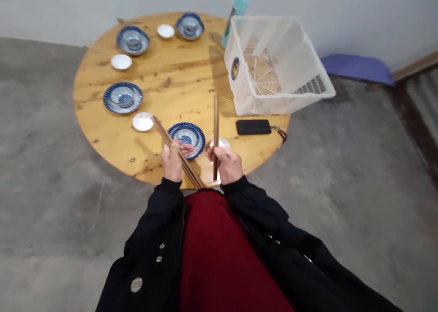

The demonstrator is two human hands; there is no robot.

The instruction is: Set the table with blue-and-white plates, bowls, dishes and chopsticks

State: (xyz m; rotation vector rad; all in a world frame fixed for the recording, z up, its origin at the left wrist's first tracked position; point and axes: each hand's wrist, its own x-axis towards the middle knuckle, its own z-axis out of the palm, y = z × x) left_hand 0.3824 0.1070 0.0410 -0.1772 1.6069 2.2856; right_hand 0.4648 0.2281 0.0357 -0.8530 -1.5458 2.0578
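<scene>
My left hand (172, 160) is closed around a bundle of brown chopsticks (160, 128), slanting from upper left to lower right. In my right hand (228, 162) are more chopsticks (216, 116), held nearly upright in the view; how many cannot be made out. Both hands are over the near edge of the round wooden table (185, 95). Just beyond them lies a blue-and-white plate with a bowl (191, 132) on it, partly covered by my left fingers. A small white dish (224, 143) shows behind my right hand.
Blue-and-white place settings (123, 97) and small white dishes (143, 122) line the table's left and far sides. A white plastic crate (284, 102) stands at the right, with a black phone (253, 127) in front and a turquoise bottle (241, 4) behind. A purple object (357, 69) is beyond the table.
</scene>
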